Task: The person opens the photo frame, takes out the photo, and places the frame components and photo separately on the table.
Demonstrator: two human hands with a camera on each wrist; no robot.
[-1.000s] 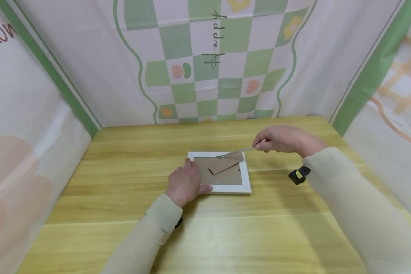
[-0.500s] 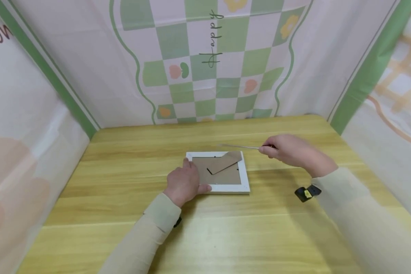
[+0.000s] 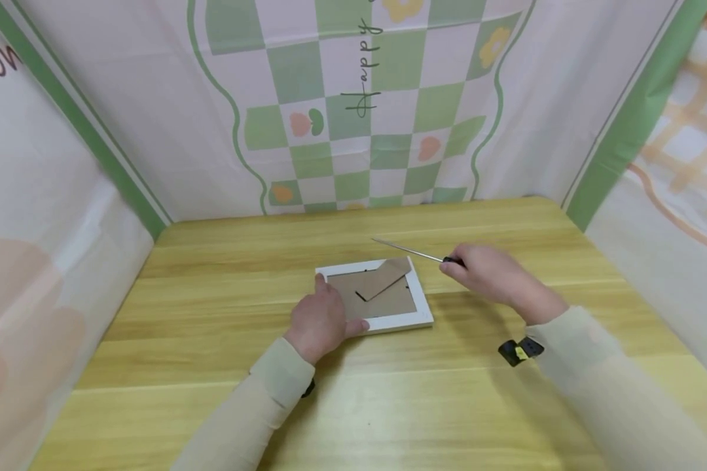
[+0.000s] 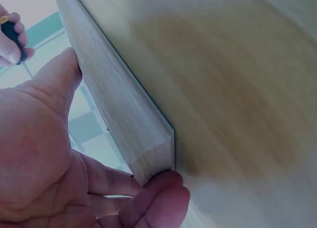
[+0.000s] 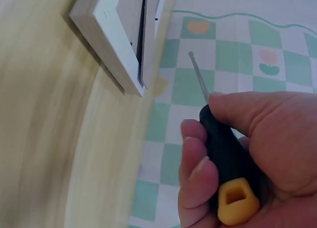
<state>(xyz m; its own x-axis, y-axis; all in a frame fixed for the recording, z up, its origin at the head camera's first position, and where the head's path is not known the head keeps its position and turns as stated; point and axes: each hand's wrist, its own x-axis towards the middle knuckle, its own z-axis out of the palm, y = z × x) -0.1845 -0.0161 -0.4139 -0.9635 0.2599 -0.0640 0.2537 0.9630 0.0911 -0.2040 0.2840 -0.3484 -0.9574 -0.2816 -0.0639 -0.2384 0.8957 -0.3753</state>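
Observation:
A white picture frame [image 3: 397,322] lies back side up, its brown backing board [image 3: 391,307] and slanting stand flap [image 3: 385,276] showing. Small black tabs dot the inner edge of the border. My left hand [image 3: 319,320] holds the frame at its left side, thumb on the near edge; in the left wrist view the fingers curl at a corner of the wood-toned side [image 4: 111,84]. My right hand [image 3: 491,278] grips a screwdriver [image 5: 223,139] with a black and yellow handle. Its thin shaft points left, above the far right of the frame and apart from it.
Under the frame is a wood-grain table [image 3: 365,405]. Behind it hangs a green and white checked cloth [image 3: 353,150], with more printed cloth at the left [image 3: 53,229] and right sides. Dark straps with small devices [image 3: 521,351] sit at the wrists.
The screwdriver's tip has lifted off the frame's far edge and swung up and away, the right hand moving right and nearer. The frame has turned slightly under the left hand.

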